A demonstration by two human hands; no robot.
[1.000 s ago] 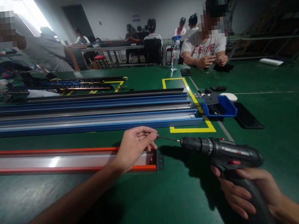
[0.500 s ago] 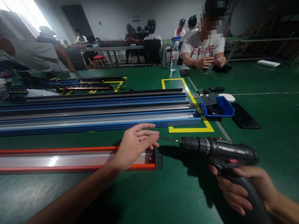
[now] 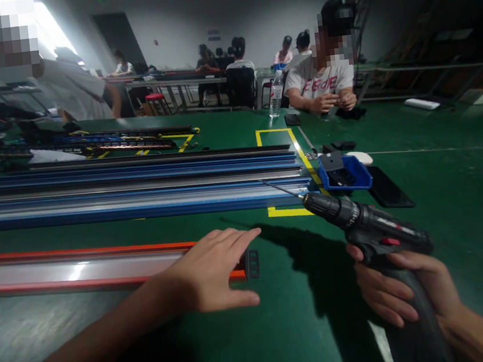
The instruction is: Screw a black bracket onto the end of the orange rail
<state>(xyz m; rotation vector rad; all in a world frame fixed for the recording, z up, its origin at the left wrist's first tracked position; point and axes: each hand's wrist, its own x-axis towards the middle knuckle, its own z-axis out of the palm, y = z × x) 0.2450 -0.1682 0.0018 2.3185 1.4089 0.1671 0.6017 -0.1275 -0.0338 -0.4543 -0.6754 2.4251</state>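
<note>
My right hand (image 3: 397, 288) is wrapped round the grip of a black cordless drill (image 3: 371, 225). A long thin bit (image 3: 281, 189) points from its chuck up and left, over the ends of the blue rails. Fingers spread and palm down, my left hand (image 3: 220, 267) is over the right end of an orange-edged channel (image 3: 78, 273); whether it touches cannot be told. A black slotted end cap (image 3: 253, 264) shows at that channel's end, just past my fingers. Part of the channel's end is hidden by my hand.
Several blue and black rails (image 3: 140, 206) lie behind the orange channel. To the right are a blue bin (image 3: 348, 184) with black parts, a dark flat slab (image 3: 391, 187) and yellow tape (image 3: 290, 212). Across the table, a person (image 3: 321, 80) sits near a water bottle (image 3: 276, 97).
The drill has risen and tilted, its bit now pointing upward and away from my left hand. My left hand has opened from a loose pinch and turned palm down over the channel's end.
</note>
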